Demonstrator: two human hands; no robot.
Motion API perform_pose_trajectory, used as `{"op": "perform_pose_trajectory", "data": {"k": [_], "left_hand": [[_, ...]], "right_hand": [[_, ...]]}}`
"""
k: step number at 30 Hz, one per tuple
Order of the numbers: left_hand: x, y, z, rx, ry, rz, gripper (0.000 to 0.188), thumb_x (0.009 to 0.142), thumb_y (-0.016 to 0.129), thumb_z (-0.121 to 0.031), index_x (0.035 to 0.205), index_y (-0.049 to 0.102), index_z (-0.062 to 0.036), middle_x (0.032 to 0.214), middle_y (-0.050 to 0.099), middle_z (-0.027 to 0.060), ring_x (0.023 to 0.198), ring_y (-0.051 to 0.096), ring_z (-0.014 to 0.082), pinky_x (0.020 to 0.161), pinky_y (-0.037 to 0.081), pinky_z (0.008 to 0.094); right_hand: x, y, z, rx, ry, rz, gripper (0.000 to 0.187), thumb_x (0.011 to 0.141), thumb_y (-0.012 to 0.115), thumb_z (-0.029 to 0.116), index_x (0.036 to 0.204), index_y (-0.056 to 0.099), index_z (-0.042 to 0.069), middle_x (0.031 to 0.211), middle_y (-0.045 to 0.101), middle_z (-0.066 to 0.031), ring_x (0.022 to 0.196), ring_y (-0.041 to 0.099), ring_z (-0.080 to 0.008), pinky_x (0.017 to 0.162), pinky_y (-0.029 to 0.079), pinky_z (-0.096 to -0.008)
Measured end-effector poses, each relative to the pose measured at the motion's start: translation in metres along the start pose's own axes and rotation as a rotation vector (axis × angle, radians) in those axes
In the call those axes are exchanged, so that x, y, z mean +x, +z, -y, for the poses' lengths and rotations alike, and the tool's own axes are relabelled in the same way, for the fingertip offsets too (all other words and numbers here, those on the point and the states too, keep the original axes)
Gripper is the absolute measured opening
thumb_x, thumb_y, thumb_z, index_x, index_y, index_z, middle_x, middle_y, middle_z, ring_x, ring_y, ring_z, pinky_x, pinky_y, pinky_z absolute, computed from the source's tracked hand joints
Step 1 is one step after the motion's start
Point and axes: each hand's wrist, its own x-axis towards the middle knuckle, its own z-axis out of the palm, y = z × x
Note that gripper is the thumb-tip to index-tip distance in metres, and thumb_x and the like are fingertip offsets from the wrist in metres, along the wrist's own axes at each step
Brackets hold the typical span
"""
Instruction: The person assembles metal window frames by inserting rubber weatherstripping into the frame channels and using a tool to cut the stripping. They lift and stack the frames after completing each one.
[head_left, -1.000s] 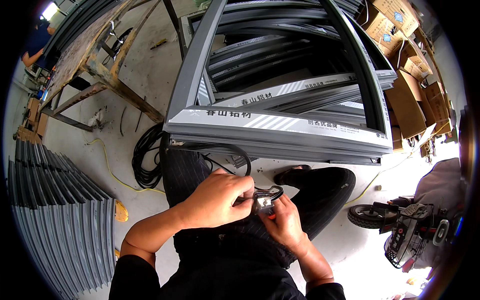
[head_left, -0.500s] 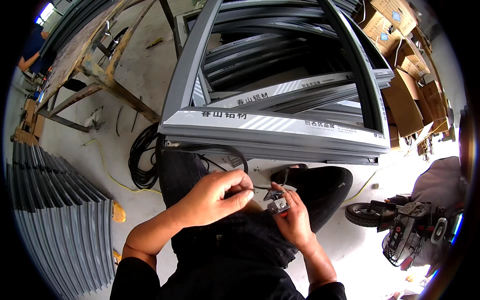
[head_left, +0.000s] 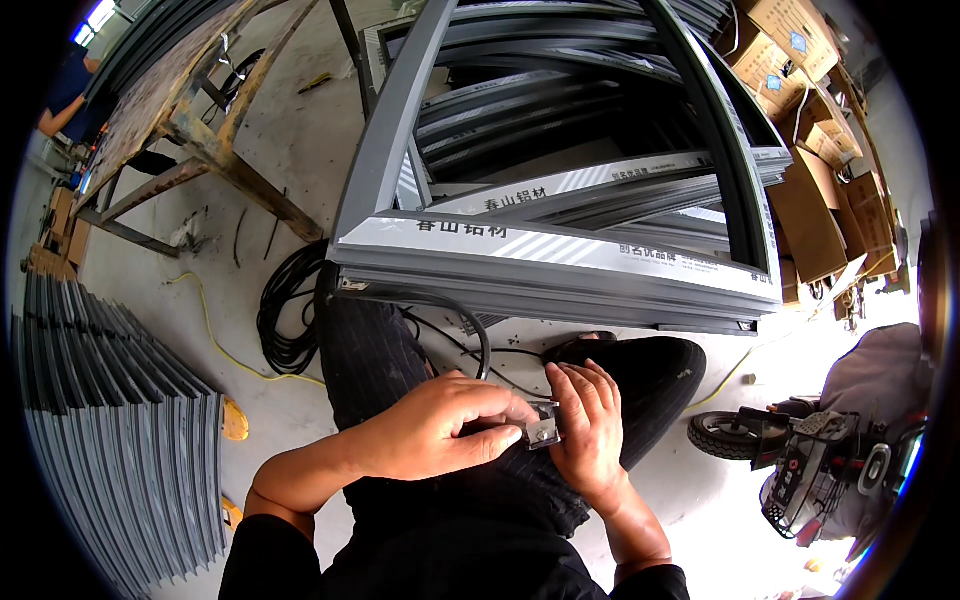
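Note:
A small metal fitting (head_left: pixel 541 432), a silvery block with a round screw-like spot and a dark edge, is held between my two hands above my lap. My left hand (head_left: pixel 445 425) pinches it from the left with thumb and forefinger. On the other side my right hand (head_left: pixel 588 430) grips it, fingers together and pointing away from me; part of the fitting is hidden there. Just beyond my hands, a black strip or cable (head_left: pixel 486 345) curves down from a grey metal frame (head_left: pixel 560 255), which lies on stacked frames and carries printed white film.
Grey profiles (head_left: pixel 130 470) are stacked at left, beside a coil of black cable (head_left: pixel 283 320). A worn workbench (head_left: pixel 205 140) stands far left, near another person (head_left: pixel 65 100). Cardboard boxes (head_left: pixel 815 210) fill the far right; a two-wheeled vehicle (head_left: pixel 800 450) stands nearer.
My left hand has moved right and now touches the fitting. My right hand has brought the fitting slightly left and lower, its fingers now straighter. The view has shifted slightly.

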Motion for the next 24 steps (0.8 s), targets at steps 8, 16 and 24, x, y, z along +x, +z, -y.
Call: {"op": "perform_pose_trajectory", "data": {"k": [8, 16, 24], "left_hand": [[-0.008, -0.005, -0.004, -0.133, -0.013, -0.282, 0.017, 0.096, 0.06, -0.013, 0.104, 0.061, 0.0018, 0.089, 0.063, 0.0077, 0.074, 0.061, 0.0112, 0.065, 0.049, 0.0246], [0.047, 0.028, -0.029, 0.258, 0.467, -0.525, 0.025, 0.078, 0.075, -0.009, 0.102, 0.069, -0.0065, 0.089, 0.062, 0.0047, 0.074, 0.057, 0.0185, 0.067, 0.044, 0.0314], [0.092, 0.066, -0.019, 0.385, 0.533, -0.659, 0.024, 0.073, 0.077, -0.011, 0.094, 0.066, -0.0077, 0.085, 0.057, 0.0018, 0.073, 0.054, 0.0194, 0.062, 0.044, 0.0332]], "right_hand": [[-0.017, -0.018, -0.004, -0.127, 0.222, 0.227, 0.064, 0.065, 0.07, 0.006, 0.126, 0.052, 0.001, 0.095, 0.057, -0.013, 0.092, 0.055, -0.0327, 0.085, 0.043, -0.0455], [-0.112, -0.008, 0.009, -0.161, 0.411, 0.684, 0.046, 0.071, 0.075, 0.035, 0.11, 0.065, 0.01, 0.092, 0.061, -0.0122, 0.092, 0.059, -0.033, 0.081, 0.046, -0.0447], [-0.077, -0.016, 0.003, 0.326, 0.558, 0.127, 0.037, 0.07, 0.078, 0.011, 0.102, 0.063, 0.003, 0.098, 0.064, -0.015, 0.088, 0.061, -0.0303, 0.077, 0.049, -0.0375]]}}
